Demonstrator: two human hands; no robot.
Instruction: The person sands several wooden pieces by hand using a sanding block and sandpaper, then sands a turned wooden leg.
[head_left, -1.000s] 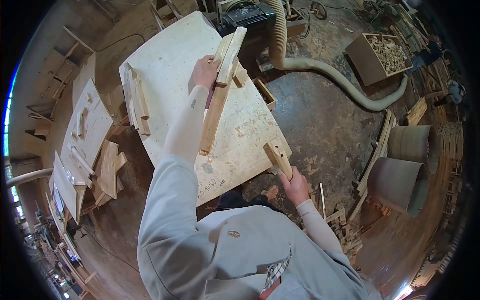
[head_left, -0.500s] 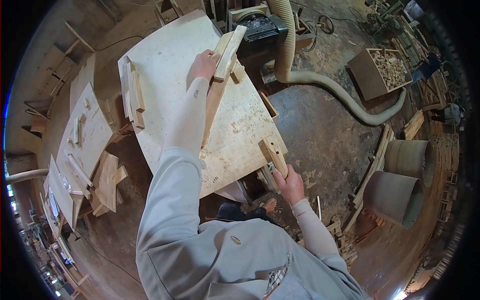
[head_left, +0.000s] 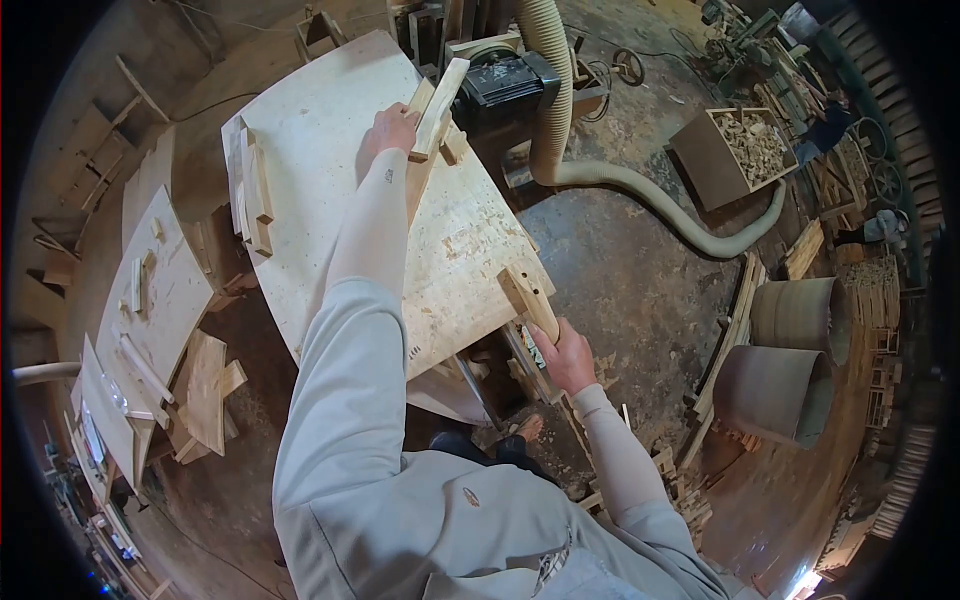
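My left hand (head_left: 392,131) reaches to the far part of a pale plywood tabletop (head_left: 310,150). Its fingers are closed over a short pale wooden piece (head_left: 440,108) lying beside a machine. Under that piece, a longer wooden strip (head_left: 417,190) runs back toward me, partly covered by my arm. At the near right corner, my right hand (head_left: 566,358) is wrapped round the lower end of a wooden block with two dark holes (head_left: 529,300). This block overhangs the table's edge. A small wood block (head_left: 453,147) sits beside the left hand's piece.
A dark motor (head_left: 508,82) and a ribbed hose (head_left: 640,178) stand beyond the table. Stacked wooden pieces (head_left: 256,190) lie along its left side. A box of wood scraps (head_left: 710,170) and two curved panels (head_left: 765,385) are on the right. Another panel table (head_left: 170,270) stands left.
The whole view has shifted slightly, so table and machine appear further left. Both hands keep their grips, and the wooden pieces look almost unmoved on the table.
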